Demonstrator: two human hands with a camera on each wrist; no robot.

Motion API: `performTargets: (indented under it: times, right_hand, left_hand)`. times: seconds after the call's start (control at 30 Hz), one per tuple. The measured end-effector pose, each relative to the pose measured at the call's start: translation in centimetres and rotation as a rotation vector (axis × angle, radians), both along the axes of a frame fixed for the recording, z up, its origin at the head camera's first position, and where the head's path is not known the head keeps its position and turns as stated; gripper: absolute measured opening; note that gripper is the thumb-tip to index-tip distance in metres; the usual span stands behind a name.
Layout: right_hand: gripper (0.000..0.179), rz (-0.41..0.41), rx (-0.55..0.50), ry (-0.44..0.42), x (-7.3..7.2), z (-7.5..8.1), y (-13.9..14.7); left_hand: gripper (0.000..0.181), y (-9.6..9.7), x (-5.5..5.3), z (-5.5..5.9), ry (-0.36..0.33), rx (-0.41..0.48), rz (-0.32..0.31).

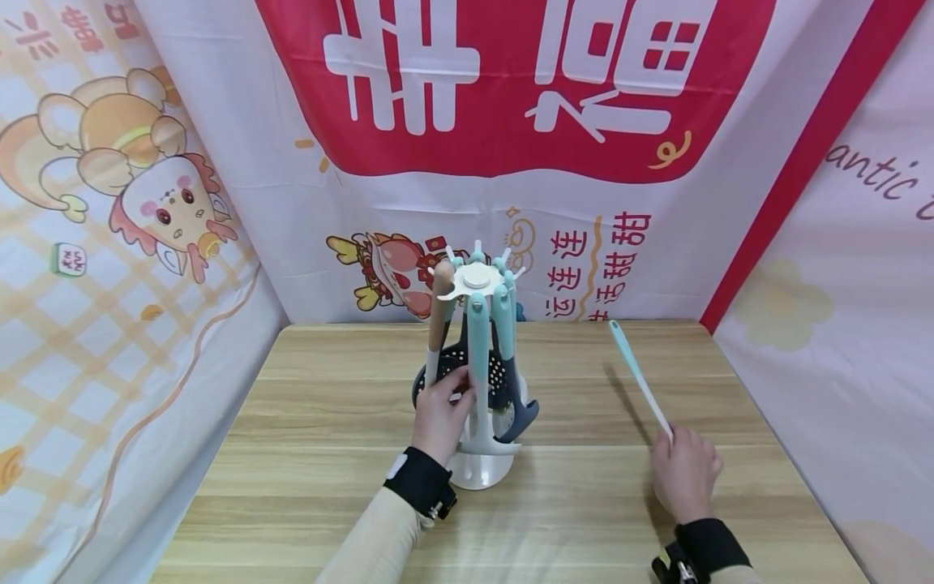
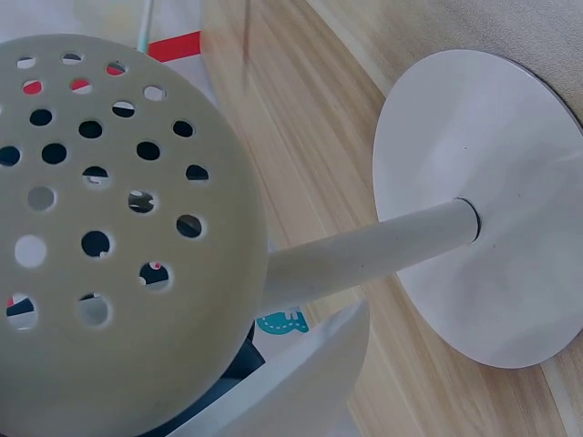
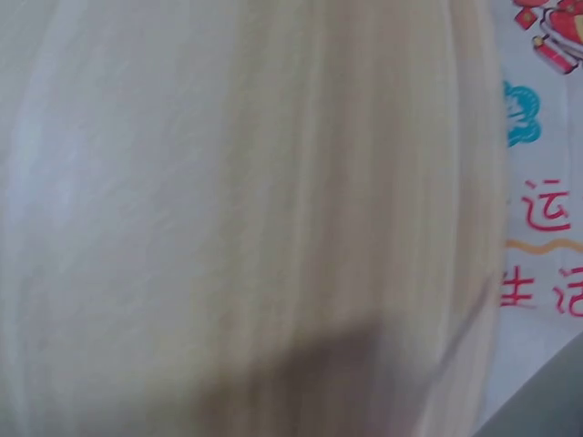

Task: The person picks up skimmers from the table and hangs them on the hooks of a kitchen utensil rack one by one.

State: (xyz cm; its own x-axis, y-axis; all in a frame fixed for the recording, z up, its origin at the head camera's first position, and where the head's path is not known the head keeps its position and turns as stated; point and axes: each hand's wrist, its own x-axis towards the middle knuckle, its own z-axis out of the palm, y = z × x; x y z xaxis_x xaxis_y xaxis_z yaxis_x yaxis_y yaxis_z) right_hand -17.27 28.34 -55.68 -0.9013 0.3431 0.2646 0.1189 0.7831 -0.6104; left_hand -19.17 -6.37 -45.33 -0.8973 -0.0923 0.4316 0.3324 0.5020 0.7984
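Note:
A white rotating utensil rack (image 1: 477, 280) stands on the table with several kitchen tools hanging round it. My left hand (image 1: 440, 418) reaches in at its left front, fingertips by a turquoise handle (image 1: 477, 341) and below a wooden-handled tool (image 1: 438, 324); what they hold is hidden. The left wrist view shows a pale slotted skimmer (image 2: 127, 228) beside the white pole (image 2: 364, 255), but no hand. My right hand (image 1: 684, 470) grips a long thin turquoise-and-white utensil (image 1: 638, 373) by its white end, the turquoise end pointing up and away. Its near end is hidden in the hand.
The rack's round white base (image 2: 483, 182) rests on the wooden table (image 1: 314, 462). Among the hanging tools are a dark perforated skimmer (image 1: 456, 353) and a dark curved tool (image 1: 520, 418). Printed cloth (image 1: 292, 203) hangs behind the table and at both sides.

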Motion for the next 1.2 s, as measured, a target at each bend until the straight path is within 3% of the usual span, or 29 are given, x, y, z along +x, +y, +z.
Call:
performTargets:
  times: [0.67, 0.9, 1.2]
  right_hand:
    - [0.034, 0.039, -0.071, 0.270, 0.2, 3.6, -3.4]
    - [0.030, 0.069, -0.105, 0.367, 0.4, 4.8, -4.3]
    - [0.025, 0.121, -0.156, 0.571, 0.8, 6.3, -5.8]
  left_hand:
    - [0.026, 0.2, 0.1, -0.1, 0.020, 0.011, 0.013]
    - [0.027, 0.2, 0.1, 0.1, -0.005, 0.019, 0.015]
    - [0.027, 0.2, 0.1, -0.1, 0.015, 0.022, 0.016]
